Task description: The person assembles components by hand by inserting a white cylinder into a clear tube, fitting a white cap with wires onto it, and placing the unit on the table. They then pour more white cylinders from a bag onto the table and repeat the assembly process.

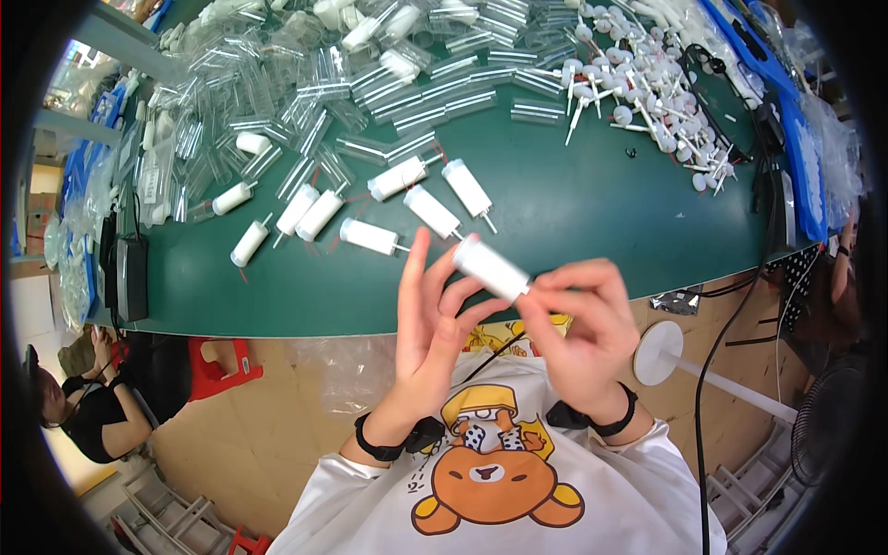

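A white cylinder with a thin stem at one end, slightly blurred, is held tilted above the table's front edge. The thumb and fingers of my right hand pinch its lower right end. My left hand is beside its other end, index finger stretched up and the others loosely bent; whether they touch the cylinder I cannot tell. Just beyond lie several similar white cylinders with stems and thin red wires, among them one near my left fingertips, one to its right and one to its left.
Clear plastic tubes are heaped across the back of the green table. White round-headed parts with stems pile up at the back right. A black adapter sits at the left edge. Another person is at far left, near a red stool.
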The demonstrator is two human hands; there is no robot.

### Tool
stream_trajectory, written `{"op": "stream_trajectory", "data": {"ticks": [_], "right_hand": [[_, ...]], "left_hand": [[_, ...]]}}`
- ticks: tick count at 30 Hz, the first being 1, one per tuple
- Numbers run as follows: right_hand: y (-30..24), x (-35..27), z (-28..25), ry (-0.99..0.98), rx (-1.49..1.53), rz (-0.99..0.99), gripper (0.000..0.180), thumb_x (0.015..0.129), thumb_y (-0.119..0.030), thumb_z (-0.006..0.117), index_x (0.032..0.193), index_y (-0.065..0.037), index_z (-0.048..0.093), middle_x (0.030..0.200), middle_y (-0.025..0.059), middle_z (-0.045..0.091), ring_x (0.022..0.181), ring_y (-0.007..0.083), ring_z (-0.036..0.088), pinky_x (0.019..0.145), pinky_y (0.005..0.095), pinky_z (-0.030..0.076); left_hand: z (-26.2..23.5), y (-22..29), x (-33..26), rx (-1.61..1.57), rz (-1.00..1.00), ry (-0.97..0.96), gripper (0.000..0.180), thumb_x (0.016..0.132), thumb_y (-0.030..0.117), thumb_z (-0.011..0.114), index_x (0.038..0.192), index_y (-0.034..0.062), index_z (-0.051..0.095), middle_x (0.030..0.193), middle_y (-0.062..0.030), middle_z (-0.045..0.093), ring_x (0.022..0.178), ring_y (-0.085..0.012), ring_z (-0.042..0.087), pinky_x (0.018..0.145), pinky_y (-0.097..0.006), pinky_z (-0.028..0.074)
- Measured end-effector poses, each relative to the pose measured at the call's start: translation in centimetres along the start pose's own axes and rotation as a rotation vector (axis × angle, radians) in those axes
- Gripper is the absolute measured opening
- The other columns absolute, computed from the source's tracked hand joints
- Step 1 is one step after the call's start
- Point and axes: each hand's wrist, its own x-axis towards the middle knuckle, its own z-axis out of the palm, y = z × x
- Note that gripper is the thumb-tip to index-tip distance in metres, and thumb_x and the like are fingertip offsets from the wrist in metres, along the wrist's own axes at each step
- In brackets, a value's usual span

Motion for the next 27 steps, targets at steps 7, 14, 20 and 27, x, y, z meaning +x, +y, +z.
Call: {"op": "stream_trajectory", "data": {"ticks": [7, 14, 20, 27], "right_hand": [[2.4, 3.6, 0.1, -0.016, -0.423, 0.007, 0.017, 0.067, -0.004, 0.072, 0.083, -0.005, 0.066, 0.093, 0.0067, 0.06, 0.088, 0.0249, 0.054, 0.072, 0.0324, 0.044], [2.8, 6.0, -5.2, -0.01, -0.532, 0.046, 0.012, 0.072, -0.005, 0.069, 0.082, -0.002, 0.064, 0.085, 0.0097, 0.063, 0.08, 0.0248, 0.059, 0.071, 0.0328, 0.047], [5.6, 9.5, -10.7, 0.025, -0.963, 0.063, 0.021, 0.074, -0.011, 0.068, 0.088, -0.001, 0.056, 0.084, 0.0118, 0.059, 0.077, 0.0282, 0.057, 0.068, 0.0353, 0.046], [8.1, 10.5, -11.8, -0.05, -0.991, 0.09, 0.016, 0.078, -0.004, 0.062, 0.089, -0.001, 0.051, 0.076, 0.0124, 0.055, 0.072, 0.0297, 0.056, 0.063, 0.0368, 0.045]], "left_hand": [[-0.7, 0.4, -0.1, 0.087, -0.096, -0.116, 0.053, 0.087, -0.003, 0.041, 0.136, 0.0051, 0.02, 0.136, -0.0192, 0.027, 0.12, -0.0341, 0.042, 0.096, -0.048, 0.041], [-0.6, 0.4, -0.2, 0.064, -0.059, -0.06, 0.05, 0.088, 0.001, 0.043, 0.133, 0.0067, 0.023, 0.133, -0.0197, 0.033, 0.114, -0.0358, 0.048, 0.093, -0.046, 0.043], [-0.6, 0.2, -0.3, 0.118, -0.043, -0.117, 0.043, 0.086, -0.005, 0.041, 0.127, 0.0031, 0.029, 0.129, -0.0199, 0.035, 0.114, -0.0338, 0.049, 0.095, -0.045, 0.043], [-0.7, 0.3, -0.3, 0.09, -0.047, -0.116, 0.039, 0.086, -0.007, 0.04, 0.123, 0.0019, 0.033, 0.127, -0.0195, 0.037, 0.115, -0.0322, 0.048, 0.097, -0.045, 0.041]]}}
